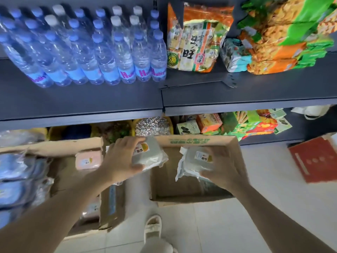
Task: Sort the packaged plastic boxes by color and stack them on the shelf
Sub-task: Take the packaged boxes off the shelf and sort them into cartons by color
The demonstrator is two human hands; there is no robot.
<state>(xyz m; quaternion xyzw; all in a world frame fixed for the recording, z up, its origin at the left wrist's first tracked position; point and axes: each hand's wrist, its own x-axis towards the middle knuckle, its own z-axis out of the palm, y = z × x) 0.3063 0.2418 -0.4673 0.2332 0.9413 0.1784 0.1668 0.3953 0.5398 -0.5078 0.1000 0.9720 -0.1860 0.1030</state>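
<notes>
Grey-green, both packaged boxes are mid-carry over the open carton [235, 161]; the left hand [118, 161] grips one box [149, 156], the right hand [224, 168] grips the other box [195, 161]; this looks like the pick step; next comes a lift to the bare shelf [237, 95]; motion blur smears labels; blue and pink packs [87, 159] sit partly cut off at left.
</notes>
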